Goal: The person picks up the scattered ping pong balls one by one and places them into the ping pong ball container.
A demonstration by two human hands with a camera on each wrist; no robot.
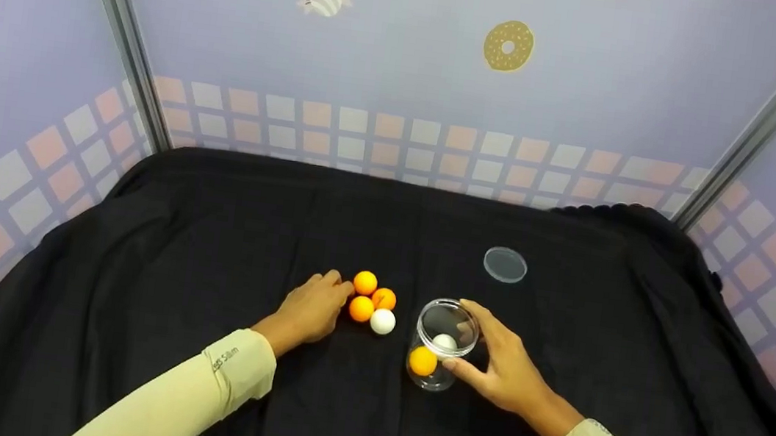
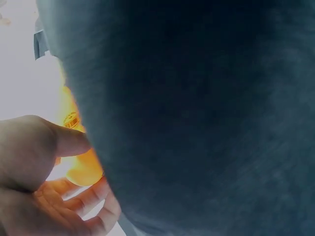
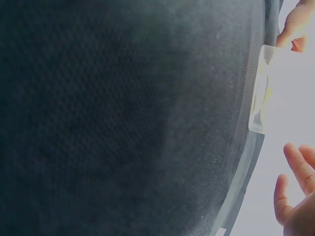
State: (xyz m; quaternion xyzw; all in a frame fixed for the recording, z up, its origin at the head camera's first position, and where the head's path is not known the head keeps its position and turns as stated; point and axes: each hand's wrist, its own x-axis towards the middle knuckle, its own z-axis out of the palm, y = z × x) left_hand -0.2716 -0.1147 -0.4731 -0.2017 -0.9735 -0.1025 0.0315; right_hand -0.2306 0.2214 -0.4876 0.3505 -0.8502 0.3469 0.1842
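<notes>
Orange and white show within the clear, cylindrical, open-topped jar (image 1: 433,382): one smooth round orange ball (image 1: 423,361) and one smooth round white ball (image 1: 445,343). The bare right hand (image 1: 511,372) grips it, thumb and fingers spread around its side. Just beside the bent fingers of the bare left hand (image 1: 311,311) cluster three loose orange balls (image 1: 361,309) and another white ball (image 1: 382,322); I cannot tell whether they pinch one. Beyond the right fingers, the clear round lid (image 1: 505,265) lies on the black-draped tabletop (image 1: 247,215). The work looks partway along: two balls inside, four outside, jar uncapped.
</notes>
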